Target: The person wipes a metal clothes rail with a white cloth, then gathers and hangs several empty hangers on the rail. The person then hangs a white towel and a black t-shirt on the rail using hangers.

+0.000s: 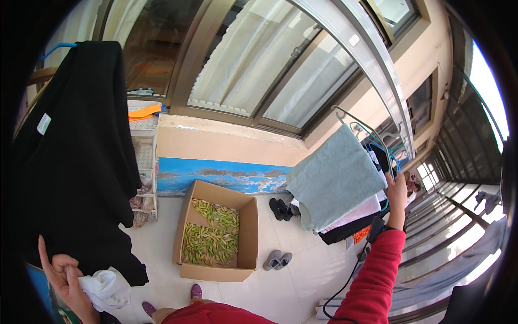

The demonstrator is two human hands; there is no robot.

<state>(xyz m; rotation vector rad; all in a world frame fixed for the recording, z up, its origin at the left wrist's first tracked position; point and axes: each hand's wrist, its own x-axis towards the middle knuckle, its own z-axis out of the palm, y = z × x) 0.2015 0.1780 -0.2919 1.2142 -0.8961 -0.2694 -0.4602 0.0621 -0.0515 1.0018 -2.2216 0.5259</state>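
Note:
My left hand [66, 277], at the lower left, holds a bunched white cloth [107, 288], with the index finger stretched out. Beside it hangs a black garment [77, 146] with a white label, on a blue hanger [60, 45]. On the right, my right hand [396, 192] is closed around the lower end of a bent grey metal hanger or rod [374, 131]. Close by hangs a pale blue-green towel [338, 178]; what holds its upper edge is hard to tell. Behind it show a pale pink cloth [356, 212] and other clothes on hangers.
A cardboard box [247, 231] of green and tan pods or buds stands on the tiled floor. Grey shoes [278, 260] and black shoes [280, 208] lie near it. A white shelf rack [143, 162] stands by the wall. A metal rail [376, 52] runs overhead, past sliding windows [259, 60].

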